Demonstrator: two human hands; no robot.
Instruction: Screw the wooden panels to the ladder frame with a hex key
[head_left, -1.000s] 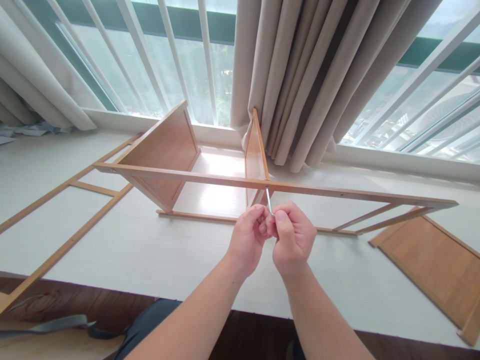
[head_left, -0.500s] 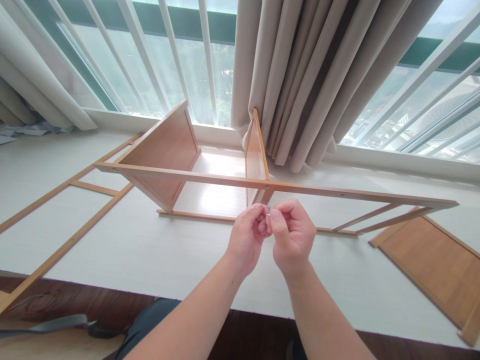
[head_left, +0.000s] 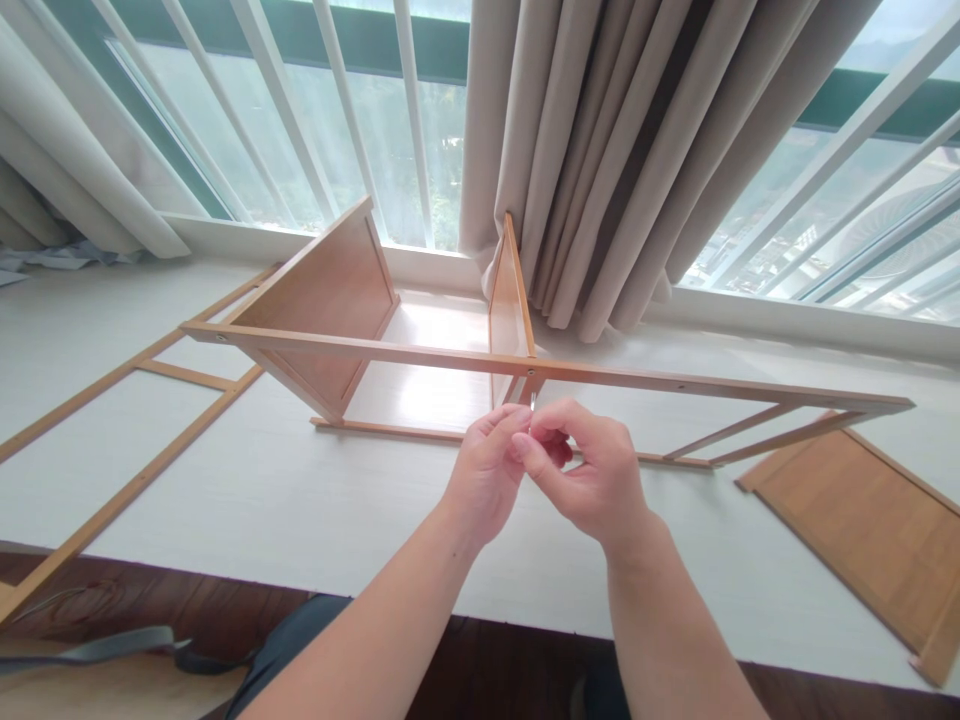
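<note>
My left hand (head_left: pixel 491 470) and my right hand (head_left: pixel 592 460) meet fingertip to fingertip in front of a wooden shelf frame. Between their pinched fingers, a small silver screw (head_left: pixel 533 401) points upward; the fingers hide its lower part. Just beyond my hands runs the frame's upper rail (head_left: pixel 420 356), with a bolt head (head_left: pixel 531 372) seated in it near the middle shelf panel (head_left: pixel 510 300). A wider wooden panel (head_left: pixel 322 290) joins the frame at its left end. Neither hand touches the frame.
The shelf frame rests on a white surface (head_left: pixel 247 490) below the windows. To the left lies a ladder-like wooden frame (head_left: pixel 187 375); at the right lies a loose wooden panel (head_left: pixel 862 530). Beige curtains (head_left: pixel 600 150) hang behind. A grey strap (head_left: pixel 112 648) is at lower left.
My right hand has turned and its fingers have shifted around the screw. More of the screw's shaft now shows above the fingertips. The shelf frame stays in place.
</note>
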